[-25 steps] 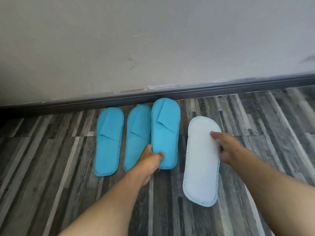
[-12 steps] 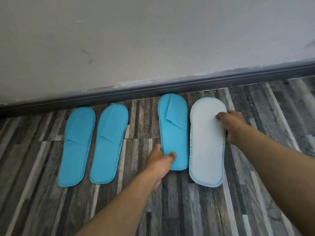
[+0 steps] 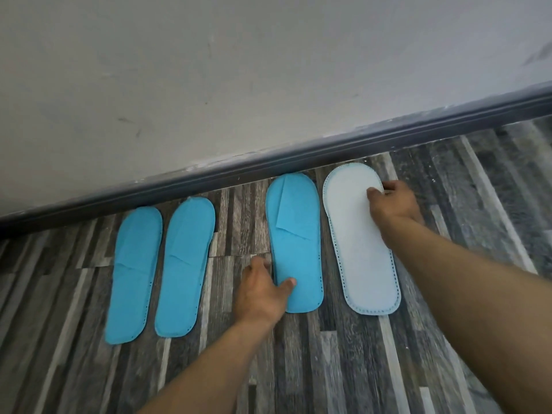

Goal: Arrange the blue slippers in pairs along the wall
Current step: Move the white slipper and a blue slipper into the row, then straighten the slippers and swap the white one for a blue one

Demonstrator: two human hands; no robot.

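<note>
Both forearms entered from the bottom edge, cut off by the frame, so nothing above them was visible. Floor [image 3: 343, 369] was grey wood-look planks, lower half of frame.

Left hand [image 3: 261, 294], lower centre: thumb lay on top of the third slipper [image 3: 294, 246] near its heel, fingers on the floor side of its left edge. Looked like a loose pinch on that edge; whether the fingers went under the sole was hidden, so actual grip unclear.

Right hand [image 3: 391, 204], right of centre: thumb pressed on the pale face of the upturned slipper [image 3: 361, 240], fingers curled past its right edge. The hand and wrist covered that edge, so I couldn't tell if the fingers were beneath it. This slipper lay sole-up, whitish with blue stitching; its strap side was out of sight.

Left pair, left-centre: far-left slipper [image 3: 134, 276] and second slipper [image 3: 183, 273], side by side, just apart, strap side up, toes toward the baseboard [image 3: 268, 162]. A clear gap of floor separated them from the third slipper. Third and upturned slippers sat just beside each other, toes close to the baseboard.

Wall [image 3: 239, 70] filled the upper half, a few faint scuffs, hard to make out.

Versus half a second earlier: the view had tilted, the baseboard now rising to the right. The upturned slipper had been pushed further toward the baseboard, slightly ahead of the third one. Both hands kept the same contact points. Left pair unchanged.
</note>
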